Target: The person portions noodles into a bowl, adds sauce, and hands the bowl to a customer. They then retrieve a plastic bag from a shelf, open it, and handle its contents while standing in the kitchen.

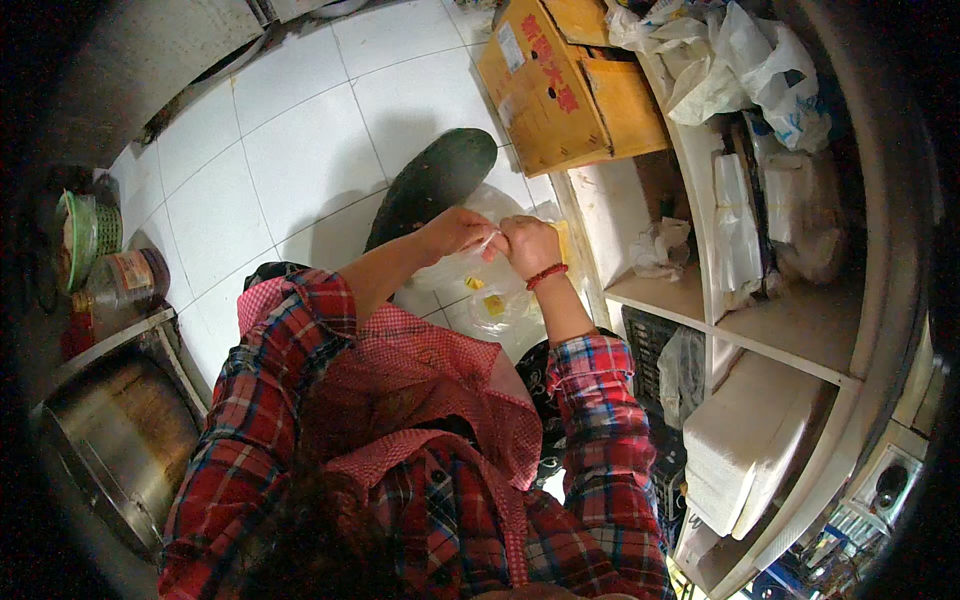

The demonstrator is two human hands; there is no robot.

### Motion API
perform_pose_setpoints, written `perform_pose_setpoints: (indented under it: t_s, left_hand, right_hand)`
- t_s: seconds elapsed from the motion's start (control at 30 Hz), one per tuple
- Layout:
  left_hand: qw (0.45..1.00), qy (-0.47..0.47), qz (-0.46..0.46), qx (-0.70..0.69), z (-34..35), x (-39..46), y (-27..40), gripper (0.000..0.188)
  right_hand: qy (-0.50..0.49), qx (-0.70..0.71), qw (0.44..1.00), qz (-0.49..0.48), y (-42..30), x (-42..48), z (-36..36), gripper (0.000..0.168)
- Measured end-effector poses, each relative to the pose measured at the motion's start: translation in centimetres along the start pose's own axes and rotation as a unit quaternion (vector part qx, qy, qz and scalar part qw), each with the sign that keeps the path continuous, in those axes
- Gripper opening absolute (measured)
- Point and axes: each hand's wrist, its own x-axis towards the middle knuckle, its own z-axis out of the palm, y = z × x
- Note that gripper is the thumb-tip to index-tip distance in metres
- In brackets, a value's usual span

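In front of my body, my left hand (459, 231) and my right hand (529, 241) meet with their fingertips close together. Both pinch the gathered top of a clear plastic bag (491, 319), which hangs below them. Small yellow patches show in or on the bag; what they are cannot be made out. A red beaded bracelet (547, 276) circles my right wrist. Just beyond my left forearm, a large dark green wax gourd (439, 176) lies on the white tiled floor (300, 127). My forearm hides its near end.
A cardboard box (547, 90) stands at the upper right, beside a shelf unit (660, 296) with plastic bags (776, 67) and a white foam stack (739, 442). At left are a green basket (97, 229), a plastic jug (131, 277) and a metal appliance (124, 427).
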Motion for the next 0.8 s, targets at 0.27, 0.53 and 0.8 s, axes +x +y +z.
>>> perform_pose_setpoints:
  t_s: [0.27, 0.53, 0.8]
  left_hand:
    - [0.759, 0.216, 0.163, 0.592, -2.4, -0.1, -2.4, 0.012]
    - [0.747, 0.171, -0.034, 0.642, -3.4, -1.0, -4.1, 0.009]
    - [0.815, 0.038, 0.122, 0.565, 1.5, -1.7, -0.1, 0.016]
  right_hand:
    - [-0.185, -0.017, 0.978, 0.091, 3.8, -1.8, 1.8, 0.027]
    - [-0.242, -0.008, 0.951, 0.193, 4.9, -2.6, 7.2, 0.037]
    - [-0.147, 0.11, 0.972, 0.144, -0.6, 0.9, 10.7, 0.035]
